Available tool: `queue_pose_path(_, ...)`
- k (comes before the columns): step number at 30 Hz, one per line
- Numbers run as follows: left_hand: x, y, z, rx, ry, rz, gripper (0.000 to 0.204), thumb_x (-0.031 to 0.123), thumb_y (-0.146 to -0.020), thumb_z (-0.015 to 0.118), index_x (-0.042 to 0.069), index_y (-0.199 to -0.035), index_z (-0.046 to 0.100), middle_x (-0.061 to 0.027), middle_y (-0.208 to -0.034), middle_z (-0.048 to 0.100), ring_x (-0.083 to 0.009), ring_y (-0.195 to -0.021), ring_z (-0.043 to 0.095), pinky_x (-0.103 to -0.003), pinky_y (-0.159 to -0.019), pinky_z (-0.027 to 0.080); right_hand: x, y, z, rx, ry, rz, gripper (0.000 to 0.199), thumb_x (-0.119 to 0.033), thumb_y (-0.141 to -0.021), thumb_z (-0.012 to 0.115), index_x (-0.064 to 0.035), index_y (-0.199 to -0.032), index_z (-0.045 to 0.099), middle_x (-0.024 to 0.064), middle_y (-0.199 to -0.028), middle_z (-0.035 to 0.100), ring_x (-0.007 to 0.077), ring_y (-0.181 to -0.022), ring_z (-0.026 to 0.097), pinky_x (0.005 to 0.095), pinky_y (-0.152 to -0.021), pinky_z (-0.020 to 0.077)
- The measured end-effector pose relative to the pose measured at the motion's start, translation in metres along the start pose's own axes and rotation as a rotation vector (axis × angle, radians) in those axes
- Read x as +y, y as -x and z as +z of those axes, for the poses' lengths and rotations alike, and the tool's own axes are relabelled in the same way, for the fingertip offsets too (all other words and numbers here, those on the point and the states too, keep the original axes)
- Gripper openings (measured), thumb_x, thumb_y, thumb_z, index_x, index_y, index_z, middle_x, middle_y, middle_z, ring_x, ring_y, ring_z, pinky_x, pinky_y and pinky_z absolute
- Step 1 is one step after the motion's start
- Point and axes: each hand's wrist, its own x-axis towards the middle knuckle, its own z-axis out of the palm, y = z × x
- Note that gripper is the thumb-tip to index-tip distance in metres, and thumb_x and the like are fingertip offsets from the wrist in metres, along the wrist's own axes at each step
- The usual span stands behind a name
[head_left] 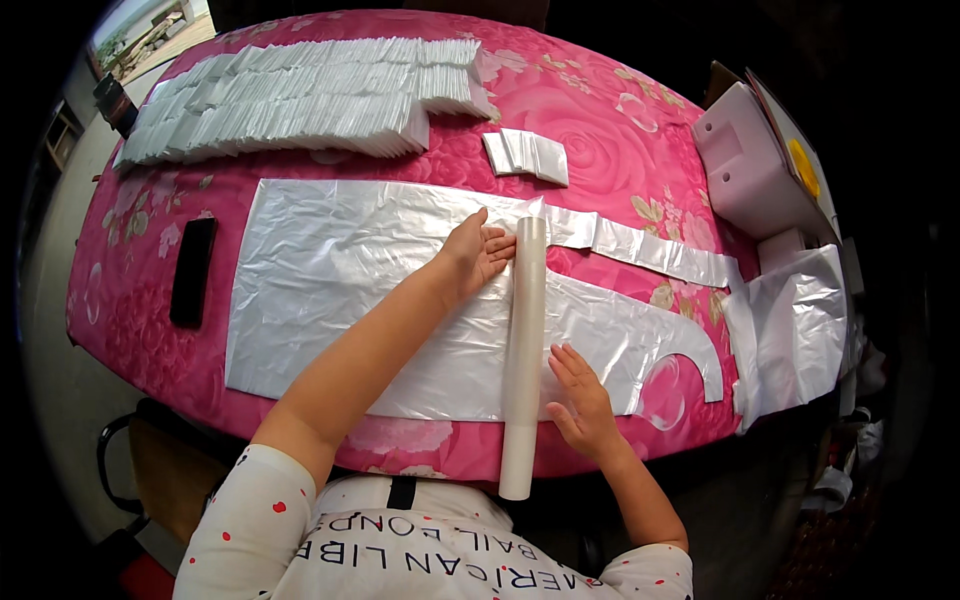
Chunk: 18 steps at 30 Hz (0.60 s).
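Closest in, the right hand lies flat with its fingers spread a little, fingertips just beside the lower part of a long cream roll. The roll is a smooth, matte tube lying across a thin plastic sheet, and its near end hangs over the table's edge. Farther up, the left hand rests palm down on the sheet, fingers open and touching the tube's upper part; neither hand grips anything. The sheet is glossy, silvery white and finely wrinkled, cut like an apron: a broad body to the left, two narrow straps to the right, the nearer one curving round a cut-out. Under it all is a pink rose-print cloth, soft and quilted. One black phone lies left of the sheet. To the right sits a crumpled heap of the same plastic, partly off the table. Beyond are a small fan of folded white packets, about four, and a pale pink box-like device with a yellow spot, half cut off by darkness. Farthest back lie long overlapping rows of folded packets, too many and too tightly packed to count.
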Motion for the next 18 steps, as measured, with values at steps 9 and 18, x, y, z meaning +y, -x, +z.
queue_pose_path(9, 0.043, 0.083, -0.074, 0.001, -0.41, 0.245, 0.054, 0.043, -0.096, 0.027, -0.003, -0.122, 0.042, -0.0164, -0.116, 0.055, -0.0219, -0.106, 0.054, -0.033, -0.091, 0.043, -0.029, -0.042, 0.038, -0.212, 0.15, -0.189, 0.062, -0.049, -0.088, 0.04, -0.0033, -0.13, 0.043, 0.014, -0.141, 0.035, 0.0313, -0.134, 0.023, 0.0461, -0.109, 0.0136)
queue_pose_path(18, 0.084, 0.221, -0.198, 0.267, -0.572, 0.322, 0.051, 0.042, -0.096, 0.029, 0.001, -0.12, 0.047, -0.0122, -0.113, 0.057, -0.0169, -0.099, 0.056, -0.028, -0.086, 0.044, -0.156, -0.112, 0.122, -0.623, -0.467, -0.715, 0.055, -0.043, -0.088, 0.048, -0.0017, -0.124, 0.049, 0.0146, -0.128, 0.049, 0.0316, -0.126, 0.038, 0.0432, -0.103, 0.0298)
